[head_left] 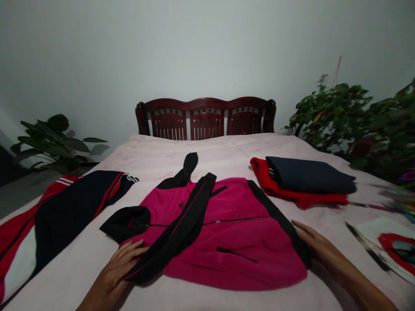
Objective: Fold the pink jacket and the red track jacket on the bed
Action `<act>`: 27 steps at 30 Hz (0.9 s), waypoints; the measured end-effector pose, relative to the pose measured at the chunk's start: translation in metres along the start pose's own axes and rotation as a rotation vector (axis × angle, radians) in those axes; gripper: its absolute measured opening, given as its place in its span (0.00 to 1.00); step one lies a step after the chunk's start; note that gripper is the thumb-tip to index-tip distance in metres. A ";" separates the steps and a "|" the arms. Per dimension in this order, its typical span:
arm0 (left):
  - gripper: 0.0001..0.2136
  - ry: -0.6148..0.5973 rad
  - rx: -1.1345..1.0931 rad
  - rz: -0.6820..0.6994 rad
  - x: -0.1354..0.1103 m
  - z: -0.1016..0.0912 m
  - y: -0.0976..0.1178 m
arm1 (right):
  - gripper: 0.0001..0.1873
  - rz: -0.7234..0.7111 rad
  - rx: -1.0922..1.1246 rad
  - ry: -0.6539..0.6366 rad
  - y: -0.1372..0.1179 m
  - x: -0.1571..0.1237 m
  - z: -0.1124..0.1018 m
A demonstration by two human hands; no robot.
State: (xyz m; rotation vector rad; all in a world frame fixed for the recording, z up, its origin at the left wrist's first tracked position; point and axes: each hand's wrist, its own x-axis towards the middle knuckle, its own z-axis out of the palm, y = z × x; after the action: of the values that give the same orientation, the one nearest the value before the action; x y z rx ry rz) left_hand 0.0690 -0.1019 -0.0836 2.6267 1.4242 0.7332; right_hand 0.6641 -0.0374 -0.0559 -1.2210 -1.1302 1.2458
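Note:
A magenta zip jacket (240, 242) with black sleeves, hood and hem lies front up on the bed, its hood (126, 220) toward the left. One black sleeve (181, 229) is folded across the chest; the other (190, 166) points to the far side. My left hand (125, 261) rests at the near shoulder beside the folded sleeve, fingers stretched out over the magenta cloth. At the black hem on the right, my right hand (313, 242) touches the edge with its fingers extended; its thumb is hidden.
Folded red and dark navy clothes (311, 177) are stacked at right. A red, navy and white garment (68, 207) spreads along the left. A white item with a red print (389, 239) lies at far right. Beyond the bed stand a wooden headboard (207, 108) and leafy plants (343, 116).

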 end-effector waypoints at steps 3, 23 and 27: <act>0.15 -0.080 -0.120 -0.041 0.001 -0.010 0.009 | 0.40 -0.035 -0.090 0.012 0.012 -0.014 0.000; 0.33 0.186 0.553 -0.114 -0.031 0.016 0.047 | 0.21 -0.473 -0.759 -0.409 -0.021 -0.051 0.098; 0.26 0.253 0.455 -0.181 -0.024 0.014 0.041 | 0.27 -0.459 -0.919 -0.518 -0.012 -0.061 0.130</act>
State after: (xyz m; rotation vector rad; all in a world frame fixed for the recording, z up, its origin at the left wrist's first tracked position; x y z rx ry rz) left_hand 0.0957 -0.1427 -0.0940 2.7333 2.0899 0.8267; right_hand 0.5334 -0.0938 -0.0352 -1.1630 -2.3781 0.6810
